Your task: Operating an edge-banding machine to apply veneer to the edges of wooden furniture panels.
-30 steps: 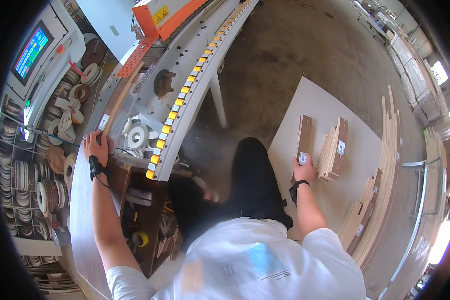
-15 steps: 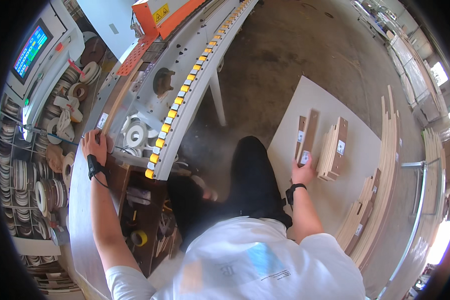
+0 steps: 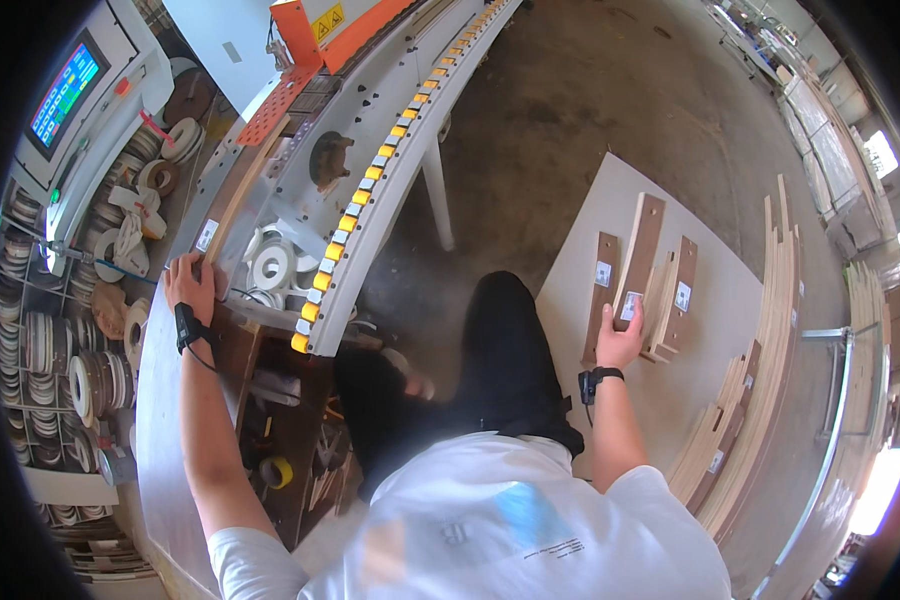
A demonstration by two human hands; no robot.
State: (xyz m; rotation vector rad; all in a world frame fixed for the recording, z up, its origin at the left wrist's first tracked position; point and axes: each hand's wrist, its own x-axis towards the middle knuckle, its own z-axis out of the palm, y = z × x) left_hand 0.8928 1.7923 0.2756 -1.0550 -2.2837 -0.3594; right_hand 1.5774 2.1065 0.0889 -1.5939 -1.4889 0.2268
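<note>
My left hand (image 3: 189, 282) rests at the machine's near end, its fingers bent over the end of a long wooden strip (image 3: 238, 200) with a white label, which lies along the machine bed. At the right, my right hand (image 3: 620, 338) grips the near end of a brown labelled wooden board (image 3: 641, 240), thumb and fingers on either side. That board is right against or above a stack of short boards (image 3: 681, 290); whether they touch I cannot tell. Left of it, a single brown board (image 3: 601, 300) lies on a pale sheet (image 3: 570, 260).
A row of yellow and grey rollers (image 3: 353, 210) edges the machine, with an orange guard (image 3: 305, 40) farther back. White tape rolls (image 3: 273, 263) sit inside the frame. Long strips (image 3: 770, 330) lie at the right. Racked edging rolls (image 3: 50, 370) and a control screen (image 3: 67, 95) stand left.
My right hand has moved slightly right with the brown board, taking it away from the single board and over to the stack. My left hand stays at the strip's end.
</note>
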